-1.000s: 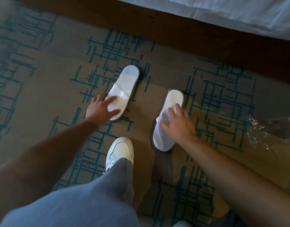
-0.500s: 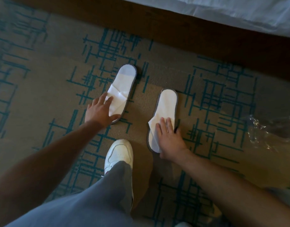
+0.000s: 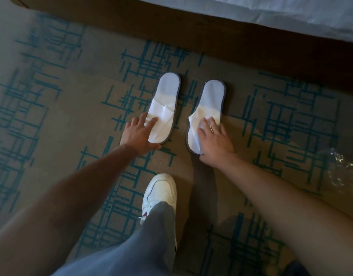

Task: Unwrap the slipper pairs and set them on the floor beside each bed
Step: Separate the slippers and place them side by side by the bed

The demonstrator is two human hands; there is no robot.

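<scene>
— Resting flat on the carpet (image 3: 58, 108), were both slippers out of the wrapper?

— Yes. The left slipper (image 3: 164, 108) and right slipper (image 3: 206, 114) lay side by side, apart, near the bed base (image 3: 231, 42).

— And the hands?

— The left hand (image 3: 138, 134) lay on its slipper, fingers straight and spread. The right hand (image 3: 215, 140) pressed the other likewise. Clear plastic wrap (image 3: 343, 172) lay well to the right.
</scene>
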